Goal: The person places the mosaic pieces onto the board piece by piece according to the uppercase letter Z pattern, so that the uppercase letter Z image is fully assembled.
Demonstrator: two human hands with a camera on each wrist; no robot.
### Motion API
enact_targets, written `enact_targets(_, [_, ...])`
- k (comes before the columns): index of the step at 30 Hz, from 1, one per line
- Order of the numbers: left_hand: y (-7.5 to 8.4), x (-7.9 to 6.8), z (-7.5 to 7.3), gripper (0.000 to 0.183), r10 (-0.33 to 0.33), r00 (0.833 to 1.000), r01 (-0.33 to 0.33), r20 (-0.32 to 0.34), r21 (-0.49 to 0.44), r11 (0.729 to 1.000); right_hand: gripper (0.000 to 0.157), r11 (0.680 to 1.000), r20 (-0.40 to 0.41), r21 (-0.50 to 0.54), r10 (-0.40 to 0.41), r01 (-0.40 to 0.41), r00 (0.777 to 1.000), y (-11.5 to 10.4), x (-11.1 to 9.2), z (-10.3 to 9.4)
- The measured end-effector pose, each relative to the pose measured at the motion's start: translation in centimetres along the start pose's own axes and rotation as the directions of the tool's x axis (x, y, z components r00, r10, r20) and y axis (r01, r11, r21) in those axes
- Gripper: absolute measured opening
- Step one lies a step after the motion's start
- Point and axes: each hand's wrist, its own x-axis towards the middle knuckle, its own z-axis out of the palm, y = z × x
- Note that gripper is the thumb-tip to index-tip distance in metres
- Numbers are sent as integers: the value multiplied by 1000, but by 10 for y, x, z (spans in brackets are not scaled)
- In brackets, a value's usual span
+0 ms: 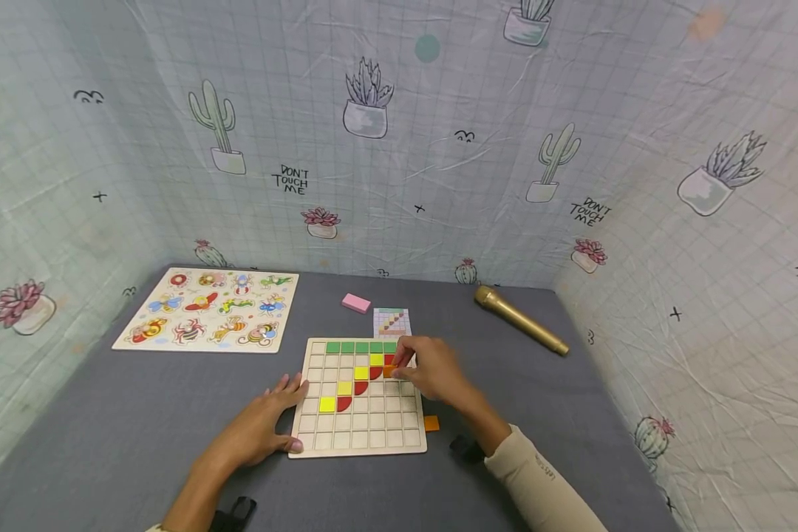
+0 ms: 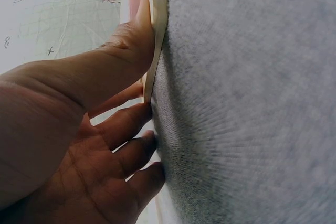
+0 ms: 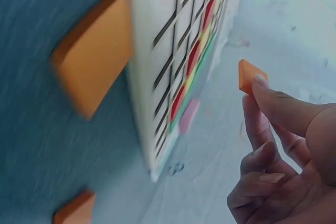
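A square wooden grid board (image 1: 372,421) lies flat, with green tiles (image 1: 348,347) along its far row and yellow squares (image 1: 327,404) and red quarter-round tiles (image 1: 343,403) in diagonal steps. My right hand (image 1: 431,367) pinches an orange square tile (image 3: 251,75) between thumb and forefinger, held over the board's right part. Spread along the left edge, my left hand (image 1: 259,426) rests its thumb (image 2: 137,24) on the near left corner while its other fingers touch the side. Another orange tile (image 1: 431,423) lies against the board's right edge.
A small pattern card (image 1: 392,322) lies behind the board, beside a pink block (image 1: 355,303). An insect puzzle board (image 1: 206,309) is at the back left, and a gold microphone (image 1: 522,320) at the back right. One more orange piece (image 3: 76,211) shows in the right wrist view.
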Motion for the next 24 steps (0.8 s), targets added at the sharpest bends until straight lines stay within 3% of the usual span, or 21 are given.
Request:
enact_targets(11, [-2,0,1,106,4,1000,-4,-4,9,1000,23,996,92,32,-84,81,992,-40,-7,27])
enact_targets(24, [-1,-2,0,103,24,1000,-24,-15,12,1000,26,998,193,-2,-55,57,980,-70,-5,67])
